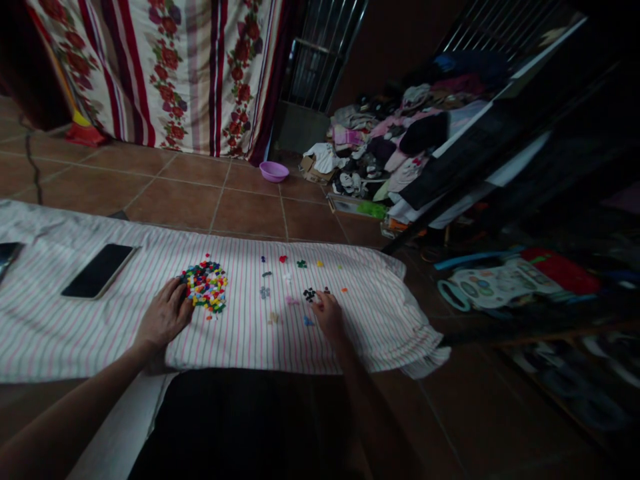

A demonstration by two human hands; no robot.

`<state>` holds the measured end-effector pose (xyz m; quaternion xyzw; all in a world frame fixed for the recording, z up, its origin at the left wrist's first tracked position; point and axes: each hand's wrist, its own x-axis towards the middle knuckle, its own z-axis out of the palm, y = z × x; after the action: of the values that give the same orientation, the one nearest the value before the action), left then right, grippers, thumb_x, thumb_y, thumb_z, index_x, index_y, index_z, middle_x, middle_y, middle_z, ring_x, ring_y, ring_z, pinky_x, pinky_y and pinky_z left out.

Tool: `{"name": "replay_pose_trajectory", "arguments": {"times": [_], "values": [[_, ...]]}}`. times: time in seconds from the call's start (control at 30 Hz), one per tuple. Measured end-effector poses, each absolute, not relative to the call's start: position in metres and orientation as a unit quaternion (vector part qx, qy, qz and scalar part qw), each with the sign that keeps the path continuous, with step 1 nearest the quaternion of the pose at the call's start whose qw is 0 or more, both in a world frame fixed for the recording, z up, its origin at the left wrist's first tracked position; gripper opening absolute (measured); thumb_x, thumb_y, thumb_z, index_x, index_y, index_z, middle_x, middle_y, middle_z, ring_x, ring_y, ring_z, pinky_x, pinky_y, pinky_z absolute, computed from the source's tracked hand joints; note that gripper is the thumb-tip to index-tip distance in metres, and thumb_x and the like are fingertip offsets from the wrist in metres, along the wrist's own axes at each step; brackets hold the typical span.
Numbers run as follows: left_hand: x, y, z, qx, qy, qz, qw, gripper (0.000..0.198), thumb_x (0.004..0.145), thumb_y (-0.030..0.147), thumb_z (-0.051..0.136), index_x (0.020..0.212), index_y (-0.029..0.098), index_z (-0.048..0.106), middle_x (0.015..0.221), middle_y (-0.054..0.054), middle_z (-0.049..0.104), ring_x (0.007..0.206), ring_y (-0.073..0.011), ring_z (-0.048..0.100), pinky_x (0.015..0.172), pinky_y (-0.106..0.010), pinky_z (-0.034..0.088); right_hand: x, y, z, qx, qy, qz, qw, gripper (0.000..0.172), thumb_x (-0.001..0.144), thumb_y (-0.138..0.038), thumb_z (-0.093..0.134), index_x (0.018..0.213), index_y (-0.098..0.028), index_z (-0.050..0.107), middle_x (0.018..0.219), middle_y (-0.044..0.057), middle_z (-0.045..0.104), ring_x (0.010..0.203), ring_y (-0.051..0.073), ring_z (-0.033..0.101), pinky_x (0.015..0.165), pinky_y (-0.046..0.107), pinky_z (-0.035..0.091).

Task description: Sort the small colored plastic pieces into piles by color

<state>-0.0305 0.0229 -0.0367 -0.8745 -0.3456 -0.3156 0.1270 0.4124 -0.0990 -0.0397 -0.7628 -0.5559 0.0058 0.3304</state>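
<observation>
A striped cloth point(125, 327) is spread on the tiled floor. On it lies a heap of several small coloured pieces point(206, 287). My left hand point(164, 315) rests at the heap's left edge, fingers curled against the pieces. To the right, small groups of pieces sorted by colour point(287, 280) are dotted over the cloth. My right hand point(330, 313) lies beside a little dark cluster point(309, 293), fingertips pinched together at it; what they hold is too small to see.
A black phone point(99, 269) lies on the cloth at the left. A purple bowl point(274, 171) stands on the tiles beyond. A pile of clothes point(395, 147) and a toy point(493, 283) sit at the right. A floral curtain point(175, 73) hangs behind.
</observation>
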Motion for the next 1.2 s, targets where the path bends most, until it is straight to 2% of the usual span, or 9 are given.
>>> {"name": "replay_pose_trajectory", "arguments": {"times": [0.23,0.4,0.6,0.77,0.87,1.07,1.2], "values": [[-0.031,0.024,-0.038,-0.872,-0.342,-0.314,0.152,0.015,0.087,0.023,0.049,0.099,0.021,0.057,0.116,-0.011,0.062,0.127,-0.03,0.05,0.103,-0.054,0.05,0.405,-0.094,-0.049,-0.768,-0.529,0.014,0.361,0.031,0.083,-0.029,0.06,0.11,-0.015,0.066,0.091,0.01,0.064,0.074,0.022,0.062,0.073,0.038,0.055],[-0.032,0.024,-0.037,-0.88,-0.324,-0.31,0.156,0.011,0.085,0.019,0.052,0.095,0.021,0.058,0.114,-0.011,0.062,0.129,-0.0315,0.048,0.103,-0.055,0.049,0.403,-0.092,-0.044,-0.757,-0.536,0.015,0.374,0.03,0.08,-0.025,0.059,0.108,-0.015,0.068,0.091,0.01,0.064,0.072,0.021,0.061,0.071,0.036,0.055],[-0.033,0.024,-0.036,-0.882,-0.308,-0.301,0.19,0.008,0.085,0.018,0.053,0.092,0.02,0.057,0.113,-0.012,0.06,0.13,-0.0334,0.046,0.1,-0.055,0.052,0.402,-0.089,-0.041,-0.76,-0.54,0.005,0.362,0.03,0.08,-0.021,0.055,0.105,-0.015,0.069,0.089,0.009,0.063,0.076,0.021,0.06,0.078,0.036,0.053],[-0.033,0.025,-0.038,-0.88,-0.321,-0.309,0.161,0.009,0.085,0.019,0.054,0.094,0.021,0.058,0.114,-0.011,0.061,0.129,-0.0317,0.048,0.102,-0.055,0.051,0.402,-0.087,-0.042,-0.751,-0.544,0.01,0.374,0.03,0.079,-0.02,0.054,0.105,-0.017,0.069,0.087,0.008,0.063,0.075,0.021,0.06,0.084,0.041,0.053],[-0.034,0.025,-0.04,-0.882,-0.32,-0.308,0.159,0.01,0.086,0.02,0.053,0.094,0.021,0.058,0.115,-0.011,0.061,0.13,-0.0316,0.048,0.103,-0.055,0.05,0.403,-0.088,-0.043,-0.75,-0.544,0.015,0.377,0.031,0.081,-0.021,0.052,0.106,-0.016,0.069,0.088,0.009,0.063,0.077,0.022,0.061,0.083,0.04,0.054],[-0.034,0.026,-0.042,-0.88,-0.332,-0.314,0.133,0.014,0.086,0.021,0.052,0.098,0.022,0.058,0.118,-0.011,0.062,0.13,-0.0309,0.048,0.105,-0.056,0.048,0.404,-0.087,-0.042,-0.758,-0.551,0.01,0.348,0.032,0.081,-0.019,0.05,0.107,-0.016,0.069,0.089,0.009,0.064,0.082,0.023,0.062,0.09,0.043,0.052],[-0.034,0.025,-0.041,-0.88,-0.321,-0.316,0.149,0.012,0.085,0.02,0.052,0.096,0.022,0.057,0.117,-0.011,0.061,0.13,-0.0318,0.047,0.103,-0.055,0.048,0.403,-0.086,-0.041,-0.757,-0.546,0.009,0.358,0.033,0.081,-0.02,0.05,0.107,-0.015,0.069,0.091,0.011,0.065,0.083,0.024,0.064,0.088,0.043,0.054]]}}
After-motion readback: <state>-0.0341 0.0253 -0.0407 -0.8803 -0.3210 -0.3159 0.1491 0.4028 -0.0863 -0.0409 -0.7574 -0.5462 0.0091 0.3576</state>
